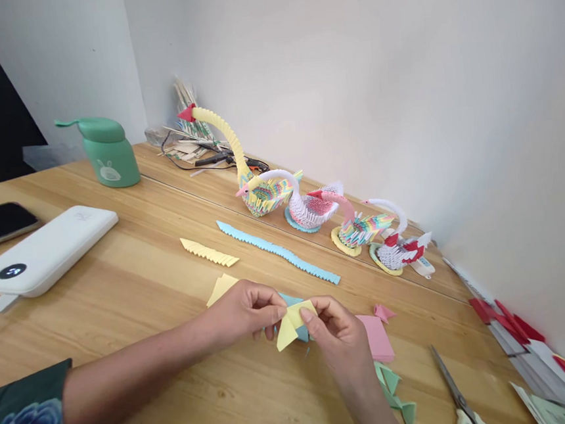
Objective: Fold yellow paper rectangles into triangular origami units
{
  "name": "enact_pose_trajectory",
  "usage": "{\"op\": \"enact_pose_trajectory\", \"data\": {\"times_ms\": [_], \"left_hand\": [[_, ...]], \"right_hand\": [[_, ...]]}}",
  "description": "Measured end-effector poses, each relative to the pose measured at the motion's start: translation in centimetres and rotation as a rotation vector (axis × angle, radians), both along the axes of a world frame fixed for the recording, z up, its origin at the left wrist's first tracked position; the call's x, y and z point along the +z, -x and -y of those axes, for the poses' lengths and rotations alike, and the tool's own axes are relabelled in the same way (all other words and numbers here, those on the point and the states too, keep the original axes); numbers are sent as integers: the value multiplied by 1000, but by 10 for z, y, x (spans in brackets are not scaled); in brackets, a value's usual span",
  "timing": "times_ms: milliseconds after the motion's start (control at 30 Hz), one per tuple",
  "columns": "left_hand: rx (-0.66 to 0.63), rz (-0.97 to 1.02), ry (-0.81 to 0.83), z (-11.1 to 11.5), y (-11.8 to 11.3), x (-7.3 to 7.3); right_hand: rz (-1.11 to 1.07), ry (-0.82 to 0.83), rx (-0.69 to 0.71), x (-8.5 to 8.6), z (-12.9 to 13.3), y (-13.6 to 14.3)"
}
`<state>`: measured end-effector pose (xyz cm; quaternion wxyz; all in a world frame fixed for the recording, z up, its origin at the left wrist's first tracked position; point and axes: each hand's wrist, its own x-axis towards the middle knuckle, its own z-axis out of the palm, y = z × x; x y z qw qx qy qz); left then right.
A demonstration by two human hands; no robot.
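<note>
Head view shows the left hand (244, 313) and right hand (341, 332) pinching a folded yellow paper (287, 330) between them, over the wooden table (220, 399); uneven pressure from either side could skew its crease.

No wording can be read with certainty. On the white power bank (51, 249), 1 dark oval display (12, 270) shows lit digits too small to make out. Toward the power bank's far end sits 1 faint grey mark (84, 216), illegible. Beyond the power bank, a green bottle (118, 157) bears 1 white rabbit-like print (109, 171).
</note>
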<state>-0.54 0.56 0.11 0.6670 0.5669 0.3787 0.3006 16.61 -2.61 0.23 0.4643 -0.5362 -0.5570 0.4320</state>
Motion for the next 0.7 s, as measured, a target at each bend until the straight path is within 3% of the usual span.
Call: {"op": "enact_pose_trajectory", "data": {"times_ms": [133, 333, 533, 700], "left_hand": [[38, 8, 22, -1, 0, 1], [68, 84, 96, -2, 1, 1], [54, 181, 190, -2, 3, 1], [22, 146, 122, -3, 2, -4]], "right_hand": [[93, -85, 13, -1, 0, -4], [375, -487, 161, 3, -1, -12], [452, -536, 215, 6, -2, -14], [499, -577, 173, 5, -3, -16]]}}
